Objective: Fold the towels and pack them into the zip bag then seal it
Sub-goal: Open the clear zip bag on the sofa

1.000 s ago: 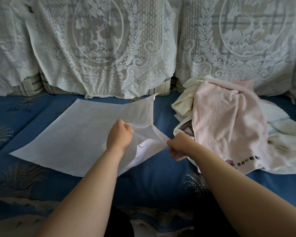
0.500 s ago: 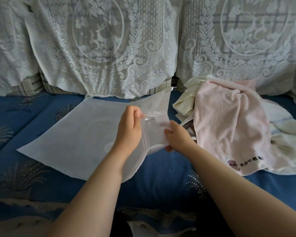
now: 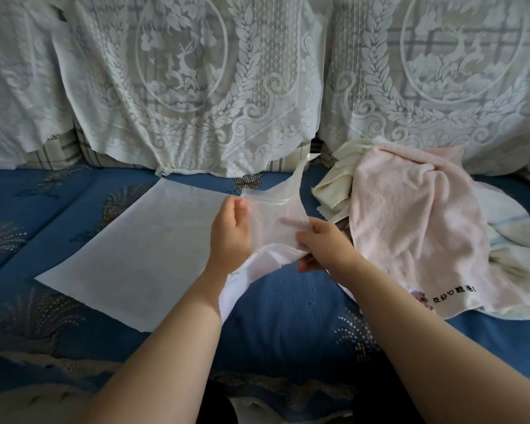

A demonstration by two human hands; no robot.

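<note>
Holding zip bag, pink towel printed characters

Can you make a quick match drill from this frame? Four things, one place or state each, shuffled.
Things:
1. zip bag
2. pink towel
3. cream towel
4. lace cover

Places or states:
A. draped over the sofa back
B. on top of the towel heap, unfolded
C. gripped at its right end by both hands
D. partly under the pink one, at the heap's left edge

Pairs: 1-C, 2-B, 3-D, 4-A
</note>
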